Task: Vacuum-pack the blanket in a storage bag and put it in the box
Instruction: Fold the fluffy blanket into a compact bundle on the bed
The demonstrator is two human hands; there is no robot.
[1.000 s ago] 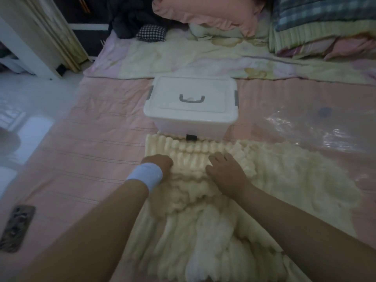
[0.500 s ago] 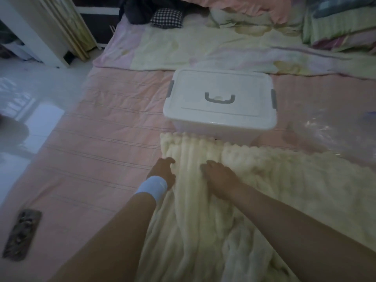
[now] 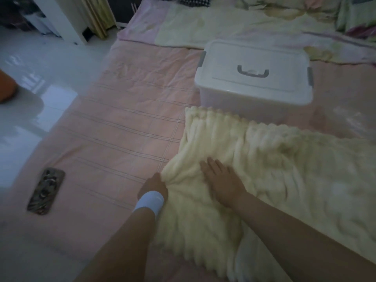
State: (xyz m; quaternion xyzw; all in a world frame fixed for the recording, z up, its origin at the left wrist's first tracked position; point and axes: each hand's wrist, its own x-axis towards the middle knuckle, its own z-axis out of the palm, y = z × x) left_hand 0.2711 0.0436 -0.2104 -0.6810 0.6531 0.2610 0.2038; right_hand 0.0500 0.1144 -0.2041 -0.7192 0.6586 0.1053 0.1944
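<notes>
Fingers (image 3: 211,165) of the right hand (image 3: 222,185): straight, held together, pressed palm-down on the pile, gripping nothing; judged a pinning or smoothing hold, keeping the cloth flat while the other side is worked. Left hand (image 3: 154,185): at the left edge of the fabric, fingers curled into the gathered pile where the folds bunch toward it; appears to pinch the edge, though the fingertips are buried and the exact grip cannot be told; a white wristband (image 3: 150,201) sits on that wrist.

Blanket (image 3: 274,163): cream, ribbed, fluffy; spread loosely on the pink sheet (image 3: 126,127), reaching from the near edge of view to a far edge just short of the box; unfolded or only part-folded, still outside any bag; judged an early step, the cloth being gathered to a size fit for bagging.

Box (image 3: 254,78): white plastic, lid on, grey handle on top and grey clips at the sides; stands just beyond the blanket, within reach for the last step; must be opened first.

Storage bag (image 3: 345,119): faint clear film with highlights, right of the box on the sheet; too dim to tell if its mouth is open; kept close, presumably for the next stage.

Phone (image 3: 46,191): patterned case, lying flat, well apart to the left, clear of the work.

Bedding (image 3: 223,27): pale floral, piled beyond the box.

Floor (image 3: 30,78): glossy white, far left.
</notes>
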